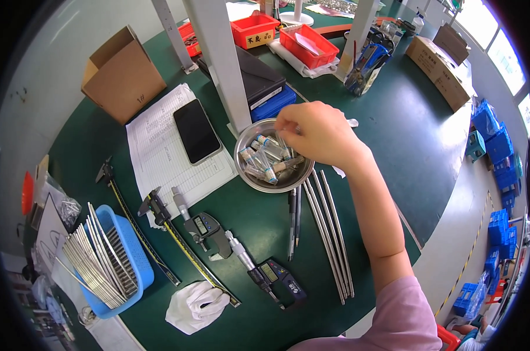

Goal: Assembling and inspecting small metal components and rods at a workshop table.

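My right hand (318, 132) reaches over the right rim of a round metal bowl (275, 188). Its fingers are curled and pinched together over the bowl, and what lies between them I cannot make out. Inside the bowl lie several small clear tubes (265, 162) with pale blue-and-white labels. Just below the bowl, some thin metal rods (328, 240) lie side by side, with pens (293, 225) to their left. Two digital micrometers (275, 279) and two calipers (186, 248) rest left of the pens. My left hand is out of the picture.
A phone (197, 131) lies on printed sheets (154, 134) left of a white metal post (221, 64). A blue basket (142, 263) of metal rods and a white glove (197, 307) are nearer. Red bins (308, 47) and cardboard boxes (124, 76) stand farther back.
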{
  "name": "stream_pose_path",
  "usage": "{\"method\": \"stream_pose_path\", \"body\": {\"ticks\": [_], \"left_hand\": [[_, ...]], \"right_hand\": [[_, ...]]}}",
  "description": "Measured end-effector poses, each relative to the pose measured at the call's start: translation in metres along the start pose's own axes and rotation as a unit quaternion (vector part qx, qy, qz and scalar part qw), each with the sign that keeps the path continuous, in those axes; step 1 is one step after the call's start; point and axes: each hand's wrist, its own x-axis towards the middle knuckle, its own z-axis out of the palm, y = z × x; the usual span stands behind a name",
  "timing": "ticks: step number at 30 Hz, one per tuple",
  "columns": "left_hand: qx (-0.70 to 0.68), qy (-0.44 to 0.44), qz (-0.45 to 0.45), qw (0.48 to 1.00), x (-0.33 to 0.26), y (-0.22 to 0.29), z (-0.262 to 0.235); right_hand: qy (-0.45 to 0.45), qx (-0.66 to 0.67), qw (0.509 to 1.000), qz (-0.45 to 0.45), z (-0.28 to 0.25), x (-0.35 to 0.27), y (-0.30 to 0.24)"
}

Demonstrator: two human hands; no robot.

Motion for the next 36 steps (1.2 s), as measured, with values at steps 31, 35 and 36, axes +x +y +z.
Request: {"method": "stream_pose_path", "body": {"ticks": [31, 35, 36], "left_hand": [[-0.265, 0.107, 0.066, 0.956, 0.015, 0.044, 0.013], [-0.457, -0.120, 0.219, 0.854, 0.051, 0.145, -0.003], [-0.516, -0.158, 0.230, 0.810, 0.052, 0.166, 0.000]], "right_hand": [[-0.023, 0.270, 0.962, -0.013, 0.006, -0.059, -0.063], [-0.226, 0.265, 0.927, -0.141, 0.017, -0.156, -0.158], [-0.222, 0.293, 0.915, -0.168, 0.019, -0.179, -0.167]]}}
